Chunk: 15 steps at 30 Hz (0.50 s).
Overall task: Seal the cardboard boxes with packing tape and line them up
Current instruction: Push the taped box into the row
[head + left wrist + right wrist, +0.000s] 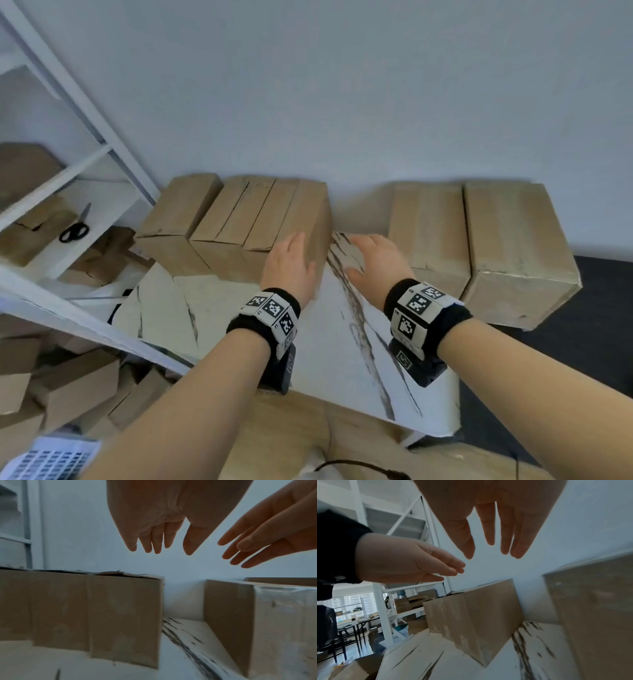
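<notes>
Cardboard dominates: a row of brown cardboard boxes (260, 219) stands along the grey wall ahead of the left hand (287, 263), and 2 more brown taped cardboard boxes (479, 246) stand ahead and to the right of the right hand (373, 262), all on a white marble-patterned surface (342, 342). A bare gap of that surface lies between the 2 groups, straight ahead between the hands. Both hands are empty, with fingers straight and loosely spread, palms down. The left hand hovers over the near right corner of the left row's end box; whether it touches the cardboard I cannot tell. The right hand hangs above the gap, just beside the left hand, without touching it. Both wrists wear black bands with white printed marker tags. Far to the left of the left hand, a white metal shelf rack (85, 164) holds black-handled scissors (75, 226) and more cardboard. Below it, loose cardboard boxes lie piled on the floor (68, 387).
</notes>
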Each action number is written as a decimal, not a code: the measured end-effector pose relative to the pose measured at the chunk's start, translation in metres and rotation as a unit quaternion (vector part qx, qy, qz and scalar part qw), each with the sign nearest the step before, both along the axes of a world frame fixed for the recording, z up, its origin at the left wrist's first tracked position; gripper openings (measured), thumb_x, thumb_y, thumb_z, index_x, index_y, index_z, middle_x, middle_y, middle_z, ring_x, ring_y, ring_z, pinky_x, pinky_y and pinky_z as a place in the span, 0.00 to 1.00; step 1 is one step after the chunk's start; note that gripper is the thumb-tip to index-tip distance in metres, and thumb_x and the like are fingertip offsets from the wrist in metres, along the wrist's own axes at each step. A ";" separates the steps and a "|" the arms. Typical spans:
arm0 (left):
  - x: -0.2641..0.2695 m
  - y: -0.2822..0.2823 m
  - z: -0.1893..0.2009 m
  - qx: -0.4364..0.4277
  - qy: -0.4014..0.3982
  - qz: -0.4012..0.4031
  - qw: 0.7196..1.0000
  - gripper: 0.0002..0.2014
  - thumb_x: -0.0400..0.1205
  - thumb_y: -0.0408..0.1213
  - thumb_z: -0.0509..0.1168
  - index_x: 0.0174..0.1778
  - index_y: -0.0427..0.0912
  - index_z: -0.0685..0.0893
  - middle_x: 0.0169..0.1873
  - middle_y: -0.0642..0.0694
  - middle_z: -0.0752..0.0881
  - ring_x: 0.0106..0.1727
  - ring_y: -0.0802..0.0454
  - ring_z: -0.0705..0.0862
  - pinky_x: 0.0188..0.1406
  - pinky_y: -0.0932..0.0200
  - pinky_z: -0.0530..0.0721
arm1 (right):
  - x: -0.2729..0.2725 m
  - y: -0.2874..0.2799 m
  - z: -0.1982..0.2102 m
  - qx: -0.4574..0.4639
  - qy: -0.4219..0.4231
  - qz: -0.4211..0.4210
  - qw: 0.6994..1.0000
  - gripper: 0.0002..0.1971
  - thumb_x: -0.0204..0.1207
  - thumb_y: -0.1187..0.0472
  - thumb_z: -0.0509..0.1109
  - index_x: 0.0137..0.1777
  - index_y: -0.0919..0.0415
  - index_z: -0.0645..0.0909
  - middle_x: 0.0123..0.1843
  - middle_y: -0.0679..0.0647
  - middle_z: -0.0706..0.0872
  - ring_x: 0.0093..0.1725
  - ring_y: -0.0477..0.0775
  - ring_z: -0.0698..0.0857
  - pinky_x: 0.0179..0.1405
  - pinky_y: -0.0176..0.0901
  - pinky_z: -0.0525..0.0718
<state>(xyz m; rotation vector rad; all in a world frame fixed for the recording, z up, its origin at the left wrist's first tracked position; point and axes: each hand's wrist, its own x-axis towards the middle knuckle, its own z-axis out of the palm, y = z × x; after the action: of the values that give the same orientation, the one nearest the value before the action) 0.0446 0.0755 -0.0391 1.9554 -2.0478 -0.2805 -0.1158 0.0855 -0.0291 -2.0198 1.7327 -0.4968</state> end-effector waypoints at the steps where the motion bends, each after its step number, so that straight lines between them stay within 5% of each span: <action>1: 0.012 -0.004 -0.002 0.003 -0.001 0.011 1.000 0.28 0.85 0.38 0.58 0.81 0.39 0.60 0.80 0.42 0.62 0.80 0.46 0.58 0.79 0.56 0.53 | 0.013 -0.006 -0.002 0.009 -0.001 0.007 1.000 0.28 0.79 0.57 0.64 0.79 0.55 0.63 0.77 0.55 0.68 0.77 0.56 0.65 0.73 0.48 0.68; 6: 0.072 -0.031 -0.009 0.068 -0.008 0.057 0.996 0.26 0.87 0.40 0.54 0.81 0.38 0.58 0.81 0.38 0.58 0.81 0.42 0.56 0.79 0.51 0.55 | 0.077 -0.032 -0.014 0.070 0.005 0.012 0.997 0.33 0.79 0.54 0.65 0.81 0.56 0.57 0.78 0.57 0.66 0.75 0.58 0.69 0.72 0.51 0.71; 15: 0.110 -0.062 -0.015 0.059 0.015 0.019 0.998 0.20 0.87 0.41 0.52 0.74 0.40 0.71 0.67 0.39 0.77 0.67 0.42 0.75 0.66 0.50 0.73 | 0.126 -0.047 -0.038 0.136 -0.031 -0.112 0.984 0.39 0.75 0.48 0.69 0.82 0.55 0.54 0.81 0.55 0.60 0.76 0.57 0.67 0.73 0.47 0.69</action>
<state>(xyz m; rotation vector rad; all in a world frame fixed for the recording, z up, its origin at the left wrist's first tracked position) 0.1546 0.0131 -0.0542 2.0425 -2.0156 -0.4283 0.0107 0.0388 -0.0666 -1.6154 1.8855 -0.3647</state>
